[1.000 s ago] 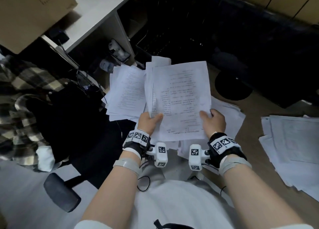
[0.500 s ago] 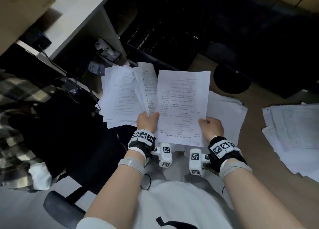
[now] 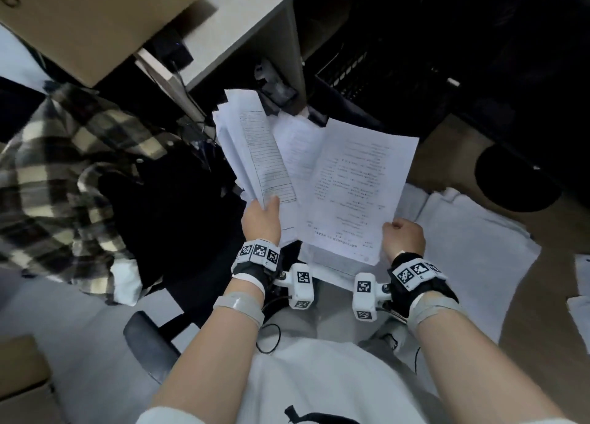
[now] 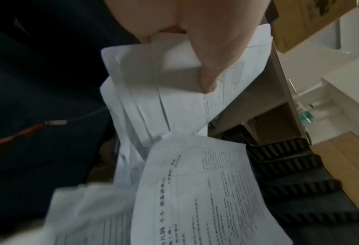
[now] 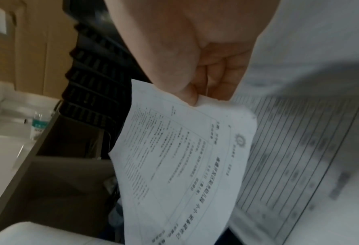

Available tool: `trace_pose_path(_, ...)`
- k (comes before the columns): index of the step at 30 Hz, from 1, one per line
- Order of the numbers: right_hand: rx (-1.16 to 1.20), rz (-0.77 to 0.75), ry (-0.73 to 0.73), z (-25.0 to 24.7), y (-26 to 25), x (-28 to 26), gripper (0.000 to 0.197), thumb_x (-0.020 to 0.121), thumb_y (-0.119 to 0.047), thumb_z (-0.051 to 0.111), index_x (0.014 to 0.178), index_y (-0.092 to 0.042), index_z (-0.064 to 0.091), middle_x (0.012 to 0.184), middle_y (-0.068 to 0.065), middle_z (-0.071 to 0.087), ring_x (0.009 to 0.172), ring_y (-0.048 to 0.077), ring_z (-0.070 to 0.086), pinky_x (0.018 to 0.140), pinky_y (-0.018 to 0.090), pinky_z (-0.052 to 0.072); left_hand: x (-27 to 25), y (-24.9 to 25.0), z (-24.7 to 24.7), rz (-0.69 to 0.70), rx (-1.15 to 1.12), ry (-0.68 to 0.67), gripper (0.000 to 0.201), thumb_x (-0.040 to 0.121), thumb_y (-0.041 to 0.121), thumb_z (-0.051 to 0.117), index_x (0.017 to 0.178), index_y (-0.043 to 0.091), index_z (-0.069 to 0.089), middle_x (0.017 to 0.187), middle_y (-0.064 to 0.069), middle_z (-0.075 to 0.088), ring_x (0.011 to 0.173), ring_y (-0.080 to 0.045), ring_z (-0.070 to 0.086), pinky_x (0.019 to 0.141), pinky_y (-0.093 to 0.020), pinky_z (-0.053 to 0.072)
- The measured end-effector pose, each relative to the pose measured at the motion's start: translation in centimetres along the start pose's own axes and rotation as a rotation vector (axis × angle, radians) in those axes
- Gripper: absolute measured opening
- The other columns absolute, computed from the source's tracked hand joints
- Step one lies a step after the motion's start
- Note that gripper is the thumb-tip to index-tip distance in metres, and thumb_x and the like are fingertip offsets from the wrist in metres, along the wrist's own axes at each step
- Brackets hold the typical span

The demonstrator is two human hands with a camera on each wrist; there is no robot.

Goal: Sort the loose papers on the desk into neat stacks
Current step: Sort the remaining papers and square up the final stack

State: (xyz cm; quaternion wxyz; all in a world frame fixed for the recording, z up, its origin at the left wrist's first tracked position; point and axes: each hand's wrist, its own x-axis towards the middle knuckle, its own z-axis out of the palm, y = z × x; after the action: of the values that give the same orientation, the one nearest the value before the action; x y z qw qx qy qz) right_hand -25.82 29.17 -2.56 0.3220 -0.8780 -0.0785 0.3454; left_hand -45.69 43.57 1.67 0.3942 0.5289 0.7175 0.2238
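Observation:
My left hand [image 3: 262,219] grips the lower end of a bundle of several white sheets [image 3: 252,149], tilted up and to the left; its thumb lies on the top, ruled sheet [image 4: 207,79]. My right hand [image 3: 403,236] pinches the lower right corner of a single printed sheet [image 3: 357,187], held apart from the bundle; thumb and curled fingers [image 5: 197,92] clamp its edge [image 5: 182,149]. A spread pile of white papers [image 3: 472,257] lies on the wooden desk under and right of the right hand.
More papers [image 3: 582,296] lie at the desk's right edge. A black monitor base [image 3: 517,180] stands behind the pile. A black crate [image 3: 376,69] and a white shelf unit [image 3: 255,18] are ahead; a cardboard box [image 3: 95,14] upper left; a plaid jacket [image 3: 64,174] over a chair.
The right hand has drawn the single printed sheet off the bundle to the right. The left hand has tilted the remaining sheets more edge-on. The view has swung.

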Motion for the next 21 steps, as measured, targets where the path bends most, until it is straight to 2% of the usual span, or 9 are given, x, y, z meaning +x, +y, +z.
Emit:
trace_pose_path(3, -0.029, -0.015, -0.054, 4.9, -2.3, 0.3, 0.023, 0.086, -0.007, 0.048, 0.065, -0.003, 0.055, 0.065, 0.010, 0.056, 0.066, 0.029, 0.048, 0.061, 0.028, 0.036, 2.6, -1.3, -3.6, -0.040, -0.048, 0.061, 0.031, 0.086, 0.035, 0.070, 0.106, 0.011, 0.073, 0.094, 0.004, 0.071, 0.092, -0.018, 0.068, 0.081, -0.026, 0.051)
trace_pose_path(5, -0.063, -0.012, -0.070, 7.8, -4.1, 0.7, 0.020, 0.085, -0.007, 0.047, 0.073, 0.003, 0.060, 0.070, 0.018, 0.061, 0.066, 0.035, 0.053, 0.059, 0.029, 0.036, 4.4, -2.4, -5.4, -0.057, -0.073, 0.051, 0.032, 0.081, 0.037, 0.075, 0.104, 0.015, 0.075, 0.096, 0.006, 0.074, 0.094, -0.015, 0.070, 0.089, -0.033, 0.057)
trace_pose_path(8, -0.111, -0.011, -0.078, 10.8, -6.6, 1.5, 0.022, 0.090, -0.008, 0.047, 0.084, -0.003, 0.068, 0.078, 0.013, 0.058, 0.075, 0.033, 0.054, 0.068, 0.031, 0.043, 6.4, -3.5, -7.2, -0.065, -0.076, 0.043, 0.026, 0.076, 0.035, 0.078, 0.096, 0.019, 0.075, 0.091, 0.008, 0.075, 0.089, -0.011, 0.072, 0.088, -0.037, 0.059)
trace_pose_path(10, -0.125, 0.013, -0.077, 12.0, -7.5, 2.2, 0.023, 0.092, -0.009, 0.047, 0.091, -0.006, 0.069, 0.084, 0.009, 0.057, 0.078, 0.029, 0.052, 0.074, 0.031, 0.043, 7.5, -4.0, -7.9, -0.067, -0.078, 0.053, 0.032, 0.073, 0.038, 0.080, 0.096, 0.018, 0.075, 0.090, 0.008, 0.075, 0.086, -0.009, 0.072, 0.086, -0.036, 0.060)
trace_pose_path(12, -0.121, 0.007, -0.097, 13.1, -8.0, 2.7, 0.021, 0.091, -0.009, 0.046, 0.090, -0.010, 0.067, 0.090, 0.011, 0.063, 0.086, 0.032, 0.059, 0.077, 0.032, 0.045, 8.3, -4.4, -8.3, -0.065, -0.093, 0.047, 0.038, 0.069, 0.041, 0.081, 0.098, 0.017, 0.074, 0.091, 0.007, 0.076, 0.086, -0.007, 0.072, 0.086, -0.035, 0.060)
trace_pose_path(14, -0.070, -0.035, -0.191, 14.0, -8.1, 3.3, 0.025, 0.088, -0.011, 0.046, 0.102, -0.011, 0.066, 0.105, 0.009, 0.068, 0.097, 0.033, 0.063, 0.084, 0.034, 0.050, 8.7, -4.6, -8.3, -0.055, -0.101, 0.018, 0.039, 0.068, 0.040, 0.082, 0.100, 0.017, 0.075, 0.092, 0.008, 0.076, 0.087, -0.006, 0.072, 0.086, -0.033, 0.059)
trace_pose_path(17, -0.025, -0.043, -0.370, 13.9, -8.6, 2.9, 0.040, 0.091, -0.006, 0.050, 0.131, -0.005, 0.050, 0.121, 0.004, 0.058, 0.110, 0.024, 0.057, 0.093, 0.029, 0.043, 8.7, -4.0, -7.4, -0.045, -0.097, -0.045, 0.034, 0.071, 0.035, 0.085, 0.097, 0.015, 0.076, 0.088, 0.007, 0.076, 0.083, -0.003, 0.072, 0.081, -0.027, 0.059)
trace_pose_path(19, -0.023, -0.053, -0.416, 13.2, -8.5, 2.6, 0.056, 0.090, -0.007, 0.055, 0.144, -0.007, 0.039, 0.141, 0.007, 0.051, 0.126, 0.024, 0.051, 0.106, 0.032, 0.039, 8.1, -3.2, -6.4, -0.044, -0.087, -0.092, 0.030, 0.072, 0.032, 0.085, 0.095, 0.014, 0.077, 0.084, 0.008, 0.076, 0.078, 0.000, 0.071, 0.072, -0.019, 0.058)
trace_pose_path(21, -0.007, -0.075, -0.413, 11.9, -8.3, 1.8, 0.070, 0.090, -0.015, 0.061, 0.153, -0.012, 0.029, 0.155, 0.004, 0.037, 0.139, 0.022, 0.040, 0.115, 0.038, 0.033, 7.3, -2.4, -5.3, -0.059, -0.071, -0.152, 0.028, 0.072, 0.031, 0.086, 0.094, 0.014, 0.078, 0.082, 0.008, 0.076, 0.075, 0.001, 0.071, 0.063, -0.013, 0.055)
